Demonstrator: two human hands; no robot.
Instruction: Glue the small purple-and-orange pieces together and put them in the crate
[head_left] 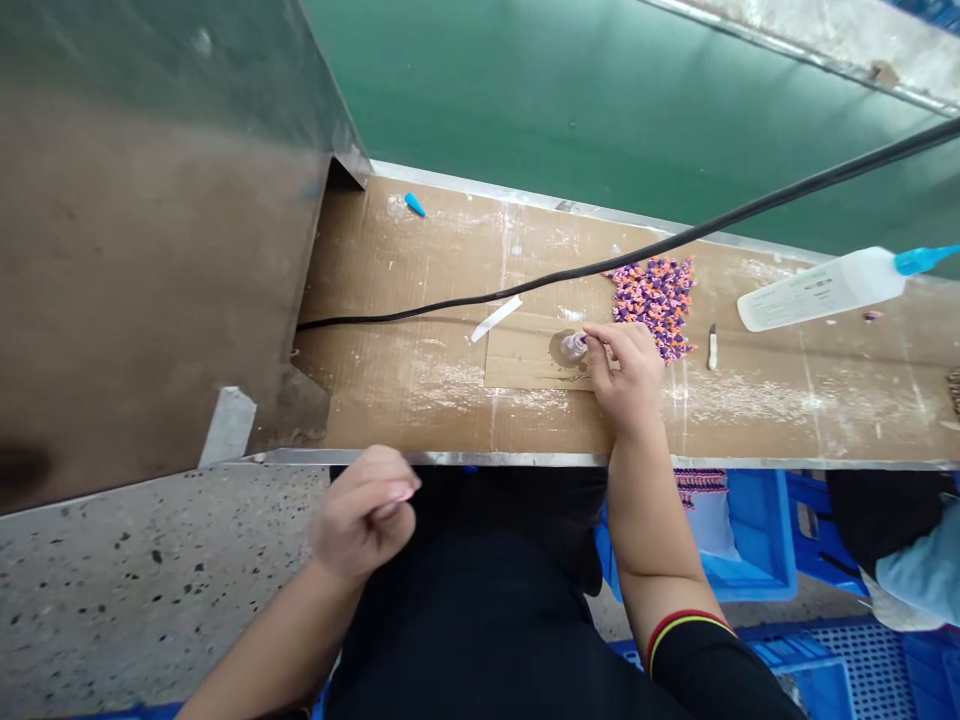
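Observation:
My right hand [628, 375] is closed in a pinch over the cardboard-covered bench, with a bit of purple showing at the fingertips. Right by those fingertips is a small clear container [574, 346] on a wet-stained cardboard piece [517, 362]. Beyond the hand lies a heap of small pink, orange and purple pieces [652, 300], partly hidden by it. My left hand [367, 510] is held in front of the bench edge, slightly blurred, thumb and forefinger pinched on a small pink piece [406, 494]; its exact kind is too small to tell.
A white bottle with blue nozzle [821, 290] lies to the right, near a small knife [713, 348]. A black cable [465, 300] crosses above a white strip [496, 318]. At left rises a metal housing [150, 250]; a blue cap [415, 205] lies behind. Blue crates [761, 540] stand below.

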